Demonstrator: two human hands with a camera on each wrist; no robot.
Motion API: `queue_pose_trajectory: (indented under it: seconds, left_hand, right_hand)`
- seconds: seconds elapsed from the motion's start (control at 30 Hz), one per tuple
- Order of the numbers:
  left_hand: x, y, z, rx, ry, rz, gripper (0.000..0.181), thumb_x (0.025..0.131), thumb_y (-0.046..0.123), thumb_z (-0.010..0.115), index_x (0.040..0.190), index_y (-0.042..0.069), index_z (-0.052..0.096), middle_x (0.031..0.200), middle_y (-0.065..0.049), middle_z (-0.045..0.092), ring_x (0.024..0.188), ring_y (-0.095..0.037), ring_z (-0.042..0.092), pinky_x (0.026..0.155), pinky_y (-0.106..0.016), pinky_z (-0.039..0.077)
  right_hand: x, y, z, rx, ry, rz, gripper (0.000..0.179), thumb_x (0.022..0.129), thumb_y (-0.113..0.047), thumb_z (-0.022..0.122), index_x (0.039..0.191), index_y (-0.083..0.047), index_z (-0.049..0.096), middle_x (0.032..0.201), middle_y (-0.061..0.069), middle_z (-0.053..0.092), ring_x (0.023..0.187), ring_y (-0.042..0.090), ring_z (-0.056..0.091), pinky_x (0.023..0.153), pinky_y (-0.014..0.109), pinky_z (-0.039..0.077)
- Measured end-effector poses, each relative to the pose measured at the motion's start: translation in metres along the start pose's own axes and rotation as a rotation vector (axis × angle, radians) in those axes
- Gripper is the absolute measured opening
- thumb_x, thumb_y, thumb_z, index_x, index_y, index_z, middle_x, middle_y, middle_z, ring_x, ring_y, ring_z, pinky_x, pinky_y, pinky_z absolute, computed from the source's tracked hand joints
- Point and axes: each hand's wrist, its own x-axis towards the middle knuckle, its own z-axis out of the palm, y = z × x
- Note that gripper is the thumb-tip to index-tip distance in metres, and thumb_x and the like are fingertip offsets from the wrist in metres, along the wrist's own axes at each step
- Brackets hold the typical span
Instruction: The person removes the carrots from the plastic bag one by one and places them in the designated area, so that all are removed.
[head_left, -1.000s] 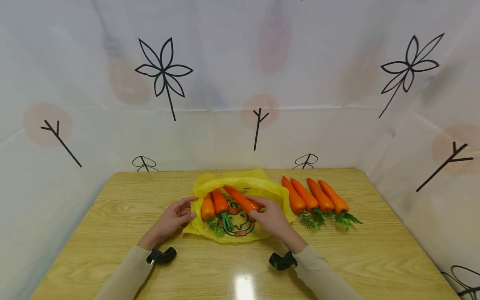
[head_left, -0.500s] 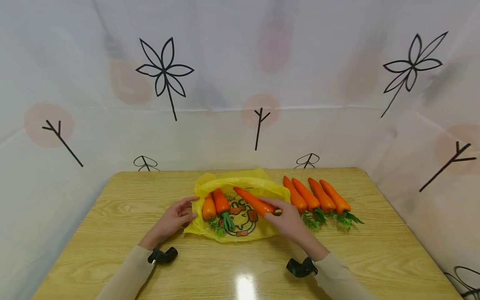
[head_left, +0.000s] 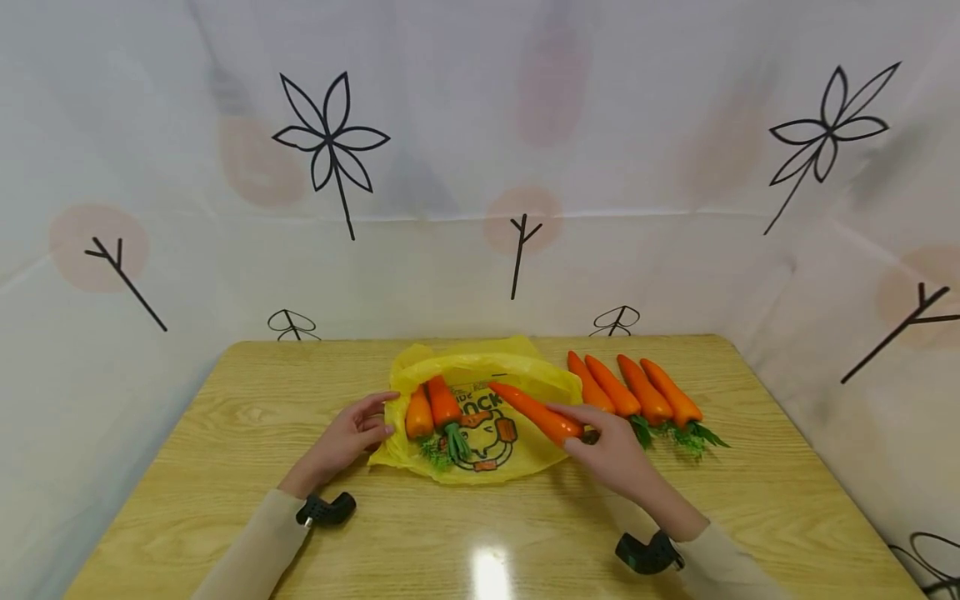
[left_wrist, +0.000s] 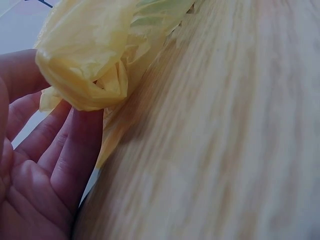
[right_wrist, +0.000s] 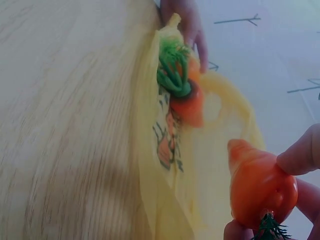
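A yellow plastic bag [head_left: 536, 454] with a printed cartoon lies with its mouth spread wide in the head view. Two carrots rest in its left part: an orange one [head_left: 419, 417] and a redder one [head_left: 443, 404] with green stems. My left hand [head_left: 358, 432] touches the bag's left edge; in the left wrist view its fingers [left_wrist: 80, 155] lie nearly straight against the crumpled yellow film. Over the bag's right part, my right hand [head_left: 618, 450] pinches a carrot [head_left: 536, 411] near its thick leafy end, its tip pointing up and left. My right palm is hidden.
Several more carrots [head_left: 651, 398] lie side by side on the wooden table [head_left: 270, 387] right of the bag, tips toward the back. A patterned white cloth [head_left: 420, 275] hangs behind the table. Each wrist wears a black camera [head_left: 327, 509].
My right hand has moved to the right with the carrot, away from the two carrots in the bag. My left hand has stayed at the bag's left edge.
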Motion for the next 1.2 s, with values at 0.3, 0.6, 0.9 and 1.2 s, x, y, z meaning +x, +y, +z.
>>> queue_pose_trajectory:
  seconds: [0.3,0.6,0.9,1.2]
  left_hand:
    - [0.001,0.001,0.001,0.001,0.002,-0.017,0.055,0.100,0.011,0.062,0.150,0.006,0.040,0.069,-0.001,0.043,0.058,-0.011,0.040,0.057,-0.025,0.038]
    - [0.000,0.003,0.001,0.005,0.003,-0.023,0.055,0.100,0.012,0.062,0.151,0.007,0.040,0.068,0.000,0.043,0.058,-0.011,0.040,0.057,-0.025,0.038]
    - [-0.001,0.002,0.000,0.007,0.006,-0.028,0.055,0.101,0.014,0.062,0.151,0.008,0.040,0.069,-0.002,0.043,0.058,-0.011,0.040,0.057,-0.026,0.039]
    - [0.000,0.002,0.001,0.018,0.010,-0.037,0.055,0.101,0.015,0.062,0.151,0.008,0.040,0.070,-0.004,0.044,0.059,-0.012,0.041,0.058,-0.026,0.040]
  right_hand:
    - [-0.011,0.008,-0.019,-0.062,0.033,-0.064,0.048,0.085,-0.001,0.064,0.128,-0.021,0.070,0.113,0.004,0.066,0.079,0.016,0.054,0.061,0.028,0.042]
    - [-0.023,0.020,-0.038,-0.117,0.086,-0.111,0.047,0.084,0.001,0.066,0.127,-0.018,0.070,0.107,0.004,0.065,0.078,0.014,0.051,0.061,0.027,0.041]
    - [-0.030,0.032,-0.056,-0.141,0.107,-0.127,0.049,0.084,0.005,0.065,0.129,-0.016,0.069,0.116,0.005,0.065,0.083,0.013,0.053,0.065,0.027,0.043]
    - [-0.040,0.046,-0.078,-0.162,0.114,-0.124,0.048,0.087,0.004,0.067,0.131,-0.014,0.068,0.125,0.013,0.063,0.093,0.007,0.056,0.067,0.027,0.046]
